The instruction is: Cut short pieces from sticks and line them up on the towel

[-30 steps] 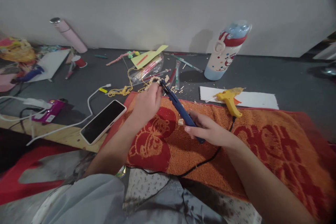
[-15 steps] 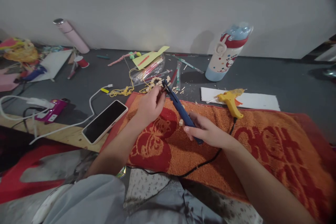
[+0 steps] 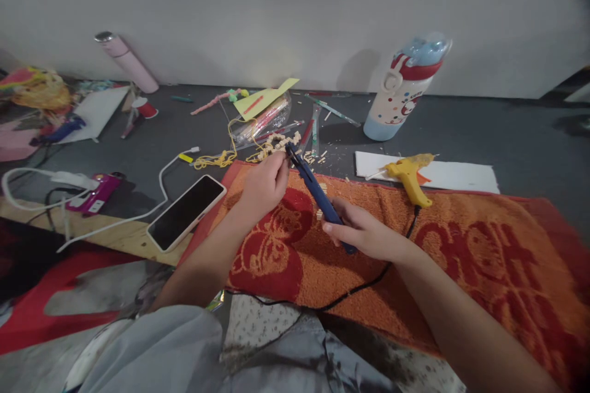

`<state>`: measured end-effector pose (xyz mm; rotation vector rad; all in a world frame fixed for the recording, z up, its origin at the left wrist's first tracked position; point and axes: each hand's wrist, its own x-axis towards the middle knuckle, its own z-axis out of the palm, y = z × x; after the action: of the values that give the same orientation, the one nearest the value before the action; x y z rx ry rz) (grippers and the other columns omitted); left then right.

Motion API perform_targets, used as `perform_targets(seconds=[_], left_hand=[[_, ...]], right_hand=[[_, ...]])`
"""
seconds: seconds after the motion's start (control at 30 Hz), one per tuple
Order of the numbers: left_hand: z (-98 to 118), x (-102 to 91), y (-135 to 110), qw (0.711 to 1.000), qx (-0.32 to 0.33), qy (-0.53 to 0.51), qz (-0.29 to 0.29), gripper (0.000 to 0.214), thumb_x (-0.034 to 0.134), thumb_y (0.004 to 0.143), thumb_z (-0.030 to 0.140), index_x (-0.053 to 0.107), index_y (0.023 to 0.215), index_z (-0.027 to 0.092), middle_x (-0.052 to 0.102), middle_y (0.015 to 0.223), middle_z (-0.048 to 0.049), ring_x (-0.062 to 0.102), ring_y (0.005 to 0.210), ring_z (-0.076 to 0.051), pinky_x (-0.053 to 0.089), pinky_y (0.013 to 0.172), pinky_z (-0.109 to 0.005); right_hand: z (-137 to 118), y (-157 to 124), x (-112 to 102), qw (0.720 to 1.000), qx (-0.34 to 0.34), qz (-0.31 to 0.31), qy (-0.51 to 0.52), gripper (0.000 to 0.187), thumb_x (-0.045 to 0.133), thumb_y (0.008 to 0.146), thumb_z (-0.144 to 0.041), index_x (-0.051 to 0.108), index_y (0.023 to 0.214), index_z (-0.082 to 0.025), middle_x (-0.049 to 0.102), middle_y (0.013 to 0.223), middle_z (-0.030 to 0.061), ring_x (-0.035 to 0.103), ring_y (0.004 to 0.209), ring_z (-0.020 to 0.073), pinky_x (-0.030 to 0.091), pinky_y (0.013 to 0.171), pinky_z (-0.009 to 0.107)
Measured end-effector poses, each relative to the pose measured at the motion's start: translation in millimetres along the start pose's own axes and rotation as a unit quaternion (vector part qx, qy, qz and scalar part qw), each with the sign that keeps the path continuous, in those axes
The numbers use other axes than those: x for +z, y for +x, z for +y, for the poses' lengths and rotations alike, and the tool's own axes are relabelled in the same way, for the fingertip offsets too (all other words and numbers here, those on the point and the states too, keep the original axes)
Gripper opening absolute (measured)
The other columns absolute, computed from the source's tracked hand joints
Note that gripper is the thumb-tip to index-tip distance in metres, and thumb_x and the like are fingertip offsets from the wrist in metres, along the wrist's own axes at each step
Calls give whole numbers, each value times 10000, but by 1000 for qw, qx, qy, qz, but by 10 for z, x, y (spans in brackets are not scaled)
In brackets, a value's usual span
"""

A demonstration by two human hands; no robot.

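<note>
My right hand (image 3: pixel 362 228) is wrapped round the handles of a long blue plier-like tool (image 3: pixel 318 190), held slanting over the orange towel. Its dark jaws point up and left, away from me. At those jaws my left hand (image 3: pixel 265 184) is closed in a pinch; whatever lies between the fingertips is hidden. A few short pale sticks (image 3: pixel 319 215) rest on the towel (image 3: pixel 369 282) beside the tool. Just past the jaws sits a heap of small pale pieces (image 3: pixel 276 142), with more bits scattered around it.
On the right, a yellow glue gun (image 3: pixel 409 179) lies across a white strip (image 3: pixel 465 176), its black cord crossing the towel. Behind stands a spotted bottle (image 3: pixel 391 104). To the left are a phone (image 3: pixel 187 213), a purple power block (image 3: pixel 99 193), white cables and a pink flask (image 3: pixel 126 62).
The view has shifted slightly. Both hands and the blue tool keep nearly the same pose, with the left fingers still at the jaws.
</note>
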<state>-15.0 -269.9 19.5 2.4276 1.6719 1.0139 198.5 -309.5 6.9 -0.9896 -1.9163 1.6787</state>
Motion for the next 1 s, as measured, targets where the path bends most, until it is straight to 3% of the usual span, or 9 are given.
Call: perform_targets(seconds=[0.3, 0.5, 0.67, 1.0], left_hand=[[-13, 6, -4, 998, -40, -41, -15, 130, 376, 885, 236, 494, 880, 183, 614, 770, -42, 560, 673, -140, 388, 593, -265], [-61, 64, -27, 996, -46, -76, -16, 123, 423, 830, 160, 492, 930, 173, 598, 727, -23, 533, 611, -121, 384, 562, -252], [-49, 47, -24, 995, -49, -80, -19, 150, 397, 872, 234, 510, 951, 176, 619, 775, -35, 554, 652, -129, 400, 591, -252], [-49, 30, -4, 999, -32, -17, -6, 207, 369, 882, 248, 535, 779, 179, 602, 714, -39, 543, 666, -143, 379, 597, -256]], right_hand=[[27, 23, 4, 1000, 2, 13, -22, 315, 496, 847, -457, 446, 966, -169, 480, 669, -26, 473, 574, 102, 393, 533, 232], [27, 28, 16, 1000, -5, 12, 7, 314, 496, 848, -469, 442, 942, -175, 470, 659, -33, 468, 557, 94, 400, 503, 217], [29, 26, 22, 1000, 3, 5, 19, 310, 498, 847, -474, 432, 923, -181, 461, 655, -36, 461, 552, 94, 393, 494, 218], [27, 36, 37, 999, -8, 14, -41, 284, 498, 848, -449, 439, 912, -179, 441, 683, -26, 424, 599, 108, 367, 566, 246]])
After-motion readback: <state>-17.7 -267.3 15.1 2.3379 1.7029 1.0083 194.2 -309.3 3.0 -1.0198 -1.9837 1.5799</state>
